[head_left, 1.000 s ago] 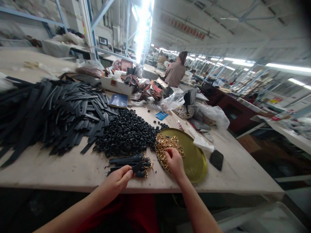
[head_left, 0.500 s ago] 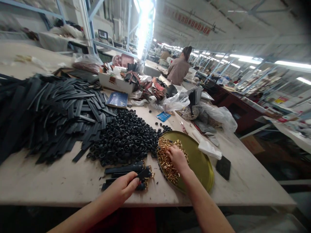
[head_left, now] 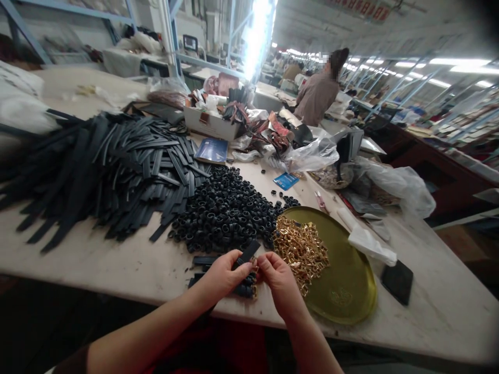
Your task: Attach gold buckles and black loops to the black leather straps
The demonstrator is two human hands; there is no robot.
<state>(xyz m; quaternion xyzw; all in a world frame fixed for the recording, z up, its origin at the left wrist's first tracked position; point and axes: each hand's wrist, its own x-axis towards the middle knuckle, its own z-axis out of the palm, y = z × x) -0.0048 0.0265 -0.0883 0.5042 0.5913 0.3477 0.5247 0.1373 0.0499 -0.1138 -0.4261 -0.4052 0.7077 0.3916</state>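
Note:
Between its thumb and fingers my left hand (head_left: pixel 228 272) holds a short black strap (head_left: pixel 248 251), tilted upward. My right hand (head_left: pixel 273 267) is pinched at the strap's near end, on a small gold piece (head_left: pixel 254 263) partly hidden by the fingertips. Finished-looking black straps with gold ends (head_left: pixel 246 287) lie beneath my left hand. Just beyond both hands is a heap of black loops (head_left: pixel 230 213). To the right, a round gold-green tray (head_left: pixel 349 270) bears a pile of small gold fittings (head_left: pixel 302 249).
Long black strips (head_left: pixel 128 171) cover the table's left side. Behind are a blue booklet (head_left: pixel 212 150), a white box (head_left: pixel 210 124) of scraps and plastic bags (head_left: pixel 312 153). A dark phone (head_left: pixel 397 281) lies right of the tray. A person (head_left: pixel 319 93) is farther back.
My right hand has left the gold fittings and come to the strap in my left hand, with a small gold piece. The strap is raised, and the view has shifted left.

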